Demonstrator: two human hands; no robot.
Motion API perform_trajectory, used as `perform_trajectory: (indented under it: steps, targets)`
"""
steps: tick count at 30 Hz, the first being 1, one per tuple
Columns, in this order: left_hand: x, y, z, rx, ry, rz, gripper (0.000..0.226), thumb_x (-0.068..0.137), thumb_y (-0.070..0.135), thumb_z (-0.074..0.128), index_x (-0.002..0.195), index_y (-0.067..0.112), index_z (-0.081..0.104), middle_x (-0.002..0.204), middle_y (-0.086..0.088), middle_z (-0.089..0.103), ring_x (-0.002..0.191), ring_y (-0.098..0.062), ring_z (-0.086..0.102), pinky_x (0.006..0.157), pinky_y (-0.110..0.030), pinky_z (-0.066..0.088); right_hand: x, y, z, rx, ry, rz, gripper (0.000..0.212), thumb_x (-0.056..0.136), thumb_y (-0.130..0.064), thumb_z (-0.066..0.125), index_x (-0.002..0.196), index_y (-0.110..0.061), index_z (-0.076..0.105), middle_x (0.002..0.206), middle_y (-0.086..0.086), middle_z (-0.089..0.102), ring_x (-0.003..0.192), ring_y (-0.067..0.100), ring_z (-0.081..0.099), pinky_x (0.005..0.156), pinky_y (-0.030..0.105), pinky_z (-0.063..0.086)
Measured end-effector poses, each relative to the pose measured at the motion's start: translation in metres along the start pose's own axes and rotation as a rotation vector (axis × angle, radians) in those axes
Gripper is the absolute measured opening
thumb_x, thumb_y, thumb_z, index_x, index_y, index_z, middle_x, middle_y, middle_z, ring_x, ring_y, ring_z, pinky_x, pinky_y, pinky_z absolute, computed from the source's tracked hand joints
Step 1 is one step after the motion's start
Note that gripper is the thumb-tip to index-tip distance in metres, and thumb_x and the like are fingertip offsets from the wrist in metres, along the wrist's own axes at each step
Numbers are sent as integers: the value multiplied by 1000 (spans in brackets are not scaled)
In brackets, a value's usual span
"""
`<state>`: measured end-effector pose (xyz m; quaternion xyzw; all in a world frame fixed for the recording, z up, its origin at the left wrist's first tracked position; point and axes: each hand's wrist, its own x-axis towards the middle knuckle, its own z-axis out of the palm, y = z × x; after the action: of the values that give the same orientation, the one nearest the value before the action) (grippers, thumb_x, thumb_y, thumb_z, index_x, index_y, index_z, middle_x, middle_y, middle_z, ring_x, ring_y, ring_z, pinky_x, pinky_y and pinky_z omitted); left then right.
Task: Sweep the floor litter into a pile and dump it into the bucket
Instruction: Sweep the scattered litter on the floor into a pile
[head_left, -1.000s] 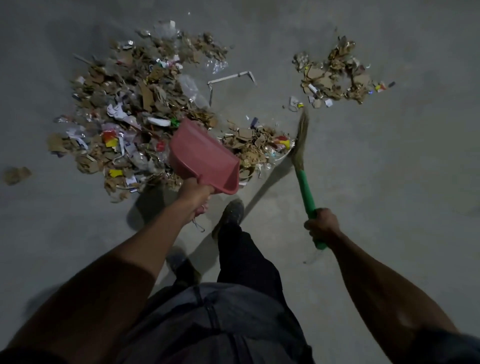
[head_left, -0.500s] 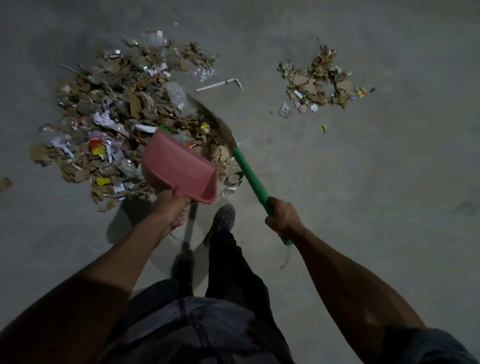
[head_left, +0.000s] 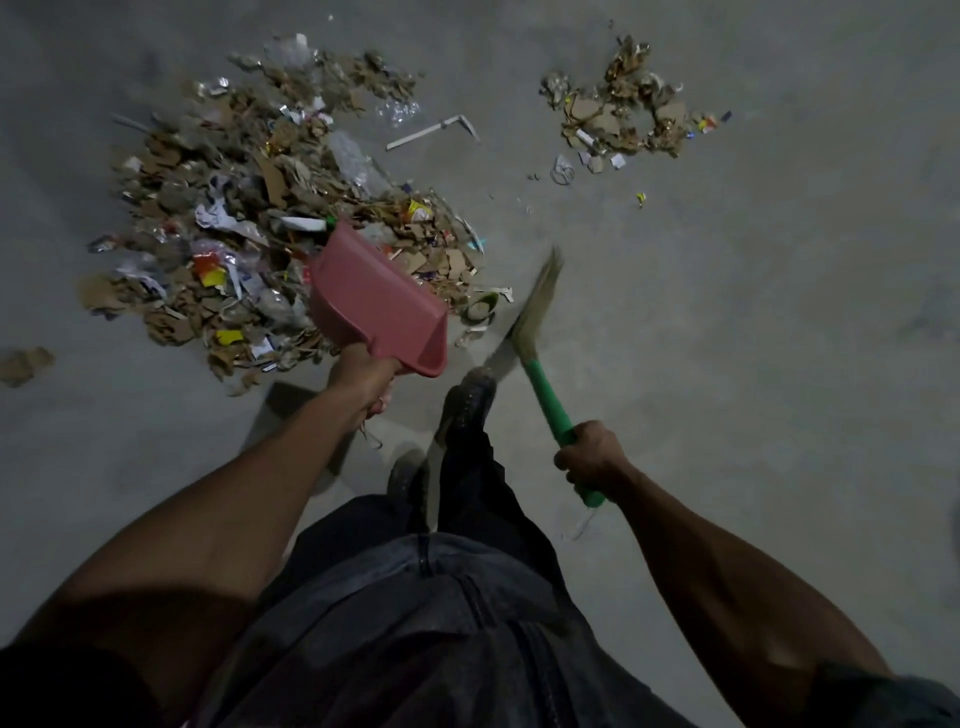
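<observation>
My right hand (head_left: 589, 460) grips the green broom (head_left: 540, 332), handle running forward-left, bristles just right of the main litter pile (head_left: 270, 218). Left hand (head_left: 366, 376) holds the pink dustpan (head_left: 379, 301) over the pile's near edge. Smaller pile (head_left: 623, 114) lies far right; bucket unseen.

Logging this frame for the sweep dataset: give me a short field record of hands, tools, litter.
left hand: grips dustpan handle, pan raised over pile edge
right hand: grips broom by green handle
big pile: floor, left of centre
small pile: apart, upper right
stray scrap: far left
bucket: not in view
</observation>
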<state>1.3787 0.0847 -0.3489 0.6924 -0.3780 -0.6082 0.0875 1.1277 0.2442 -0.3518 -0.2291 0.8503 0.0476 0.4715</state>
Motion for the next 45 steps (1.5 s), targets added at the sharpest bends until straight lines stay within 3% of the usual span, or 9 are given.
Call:
perform_trajectory:
  steps: [7, 14, 17, 20, 27, 32, 38, 41, 45]
  targets:
    - [-2, -27, -13, -2, 26, -3, 13, 83, 11, 66, 88, 5, 56, 59, -8, 47, 39, -16, 39, 42, -25, 32, -2, -63, 46, -90, -25, -236, 40, 77, -16, 69, 113, -2, 59, 102, 16, 67, 87, 32, 70, 75, 45, 61]
    - [-6, -14, -4, -1, -25, 7, 14, 83, 10, 69, 87, 5, 57, 58, -7, 46, 34, -11, 37, 33, -17, 27, -27, -27, 0, -164, 137, -264, 25, 74, -14, 62, 99, -12, 59, 90, 10, 66, 75, 28, 64, 60, 31, 50]
    - [-11, 7, 14, 3, -70, 22, 18, 83, 9, 69, 78, 6, 52, 57, -7, 43, 30, -9, 33, 32, -15, 23, -40, -4, -26, -150, 218, -265, 22, 73, -15, 63, 94, -15, 56, 87, 10, 64, 74, 29, 60, 60, 29, 43]
    - [-18, 36, 37, 35, -73, 50, 18, 84, 7, 66, 74, 7, 51, 56, -7, 43, 27, -8, 33, 31, -14, 22, -48, 8, -53, -95, 260, -258, 21, 73, -12, 63, 91, -17, 54, 85, 10, 64, 74, 29, 62, 59, 31, 46]
    - [-11, 116, 117, 81, -138, 110, 7, 85, 4, 62, 80, 3, 57, 55, -7, 39, 30, -10, 32, 34, -15, 24, -18, 17, -138, 57, 316, -275, 37, 73, -12, 68, 109, -8, 58, 86, 14, 65, 71, 32, 64, 63, 46, 58]
    - [-4, 188, 198, 79, -141, 124, 19, 87, 2, 59, 70, 6, 52, 60, -8, 41, 41, -14, 34, 34, -13, 21, 32, 30, -218, 163, 283, -260, 37, 75, -9, 62, 111, -9, 54, 85, 13, 63, 71, 33, 65, 62, 47, 58]
    - [-3, 271, 280, 21, -93, 146, 18, 90, 4, 56, 73, 8, 52, 65, -8, 45, 41, -15, 37, 34, -14, 24, 76, 43, -328, 517, 152, -202, 26, 88, -22, 71, 100, -2, 58, 69, 11, 60, 50, 18, 56, 41, 25, 46]
    - [8, 307, 311, -13, -87, 156, 16, 92, 5, 53, 77, 7, 54, 65, -8, 48, 32, -9, 38, 34, -15, 26, 97, 42, -375, 683, 109, -186, 24, 93, -22, 65, 94, 0, 54, 64, 9, 53, 49, 20, 51, 43, 27, 44]
    - [36, 356, 353, -38, -98, 143, 14, 92, 4, 52, 78, 6, 53, 65, -8, 47, 32, -8, 38, 34, -14, 26, 129, 30, -432, 836, 16, -191, 13, 97, -12, 53, 94, -2, 47, 76, 10, 46, 53, 18, 48, 42, 27, 43]
